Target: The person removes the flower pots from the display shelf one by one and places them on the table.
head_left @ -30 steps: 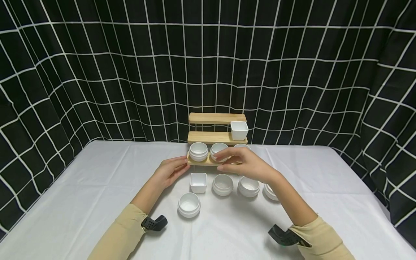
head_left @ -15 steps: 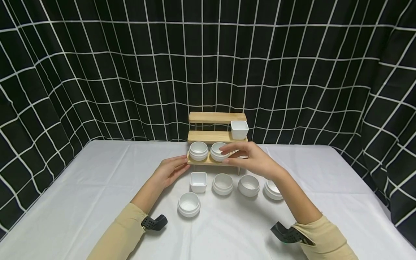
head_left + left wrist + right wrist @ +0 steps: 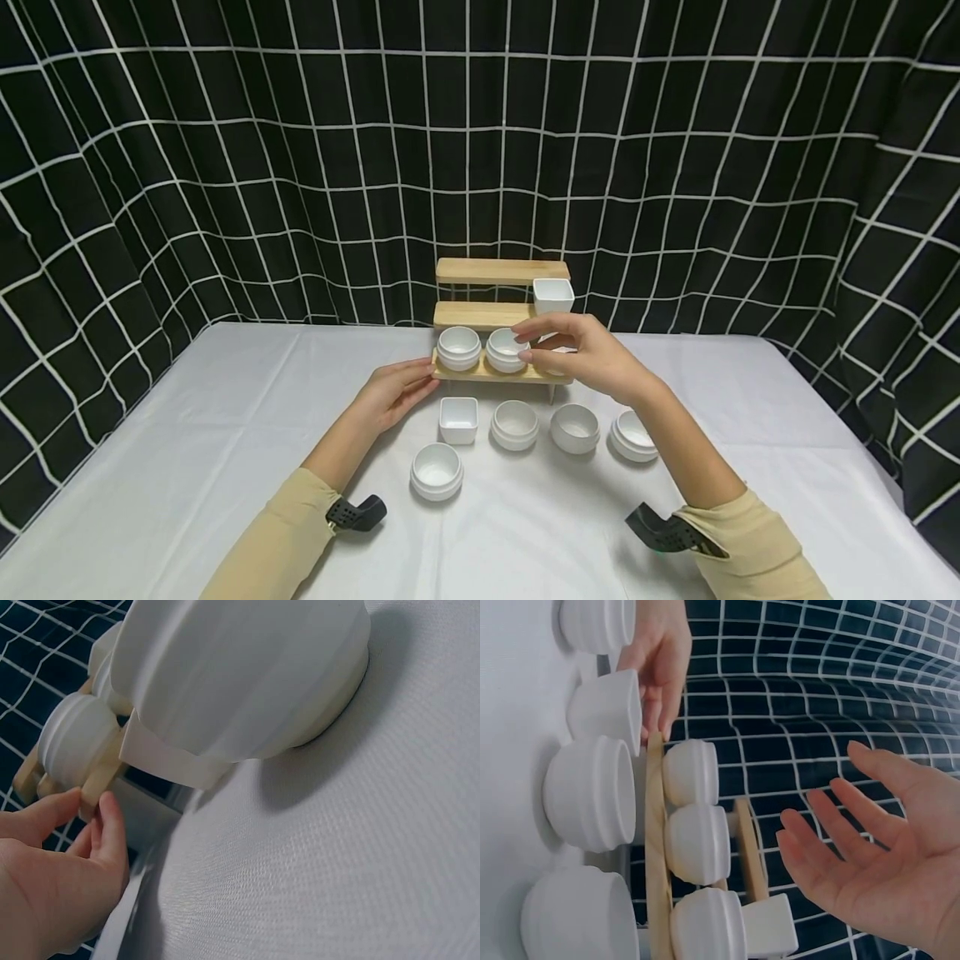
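The rack (image 3: pixel 483 315) is of pale wood, with three steps, and it stands upright. Around its centre, in the head view, three round white bowls, ridged and upright, sit on the lowest step (image 3: pixel 487 376): the first bowl (image 3: pixel 459 350) at eight o'clock, the second bowl (image 3: pixel 504 353) at six, the third bowl (image 3: pixel 709 926) at four, mostly hidden.

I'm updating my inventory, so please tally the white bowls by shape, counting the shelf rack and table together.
Round white bowls: 7 (3 on the wooden rack, 4 on the table)
Square white bowls: 2 (1 on each)
Total: 9
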`<state>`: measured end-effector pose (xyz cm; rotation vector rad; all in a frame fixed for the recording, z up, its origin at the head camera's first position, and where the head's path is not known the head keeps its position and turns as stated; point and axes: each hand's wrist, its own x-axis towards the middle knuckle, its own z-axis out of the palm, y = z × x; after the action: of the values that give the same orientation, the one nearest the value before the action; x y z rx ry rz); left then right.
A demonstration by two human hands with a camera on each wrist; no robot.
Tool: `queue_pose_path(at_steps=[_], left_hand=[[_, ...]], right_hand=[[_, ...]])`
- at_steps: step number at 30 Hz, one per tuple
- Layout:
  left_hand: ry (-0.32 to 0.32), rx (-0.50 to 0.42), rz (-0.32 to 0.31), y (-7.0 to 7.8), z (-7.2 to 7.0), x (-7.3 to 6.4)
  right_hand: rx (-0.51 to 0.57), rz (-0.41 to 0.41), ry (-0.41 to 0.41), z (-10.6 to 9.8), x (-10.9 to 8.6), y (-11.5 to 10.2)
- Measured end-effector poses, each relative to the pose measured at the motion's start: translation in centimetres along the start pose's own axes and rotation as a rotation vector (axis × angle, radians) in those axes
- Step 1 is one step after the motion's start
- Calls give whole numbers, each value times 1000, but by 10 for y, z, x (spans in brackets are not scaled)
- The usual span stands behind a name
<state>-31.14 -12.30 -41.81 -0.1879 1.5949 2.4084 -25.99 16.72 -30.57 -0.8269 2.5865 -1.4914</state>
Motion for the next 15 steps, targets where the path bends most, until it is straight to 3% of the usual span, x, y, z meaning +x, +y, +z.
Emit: queue_pose_path(at_steps=[15], left_hand=[[-9, 0, 6, 0, -1, 0]], right_hand=[[-68, 47, 33, -17, 14, -4]])
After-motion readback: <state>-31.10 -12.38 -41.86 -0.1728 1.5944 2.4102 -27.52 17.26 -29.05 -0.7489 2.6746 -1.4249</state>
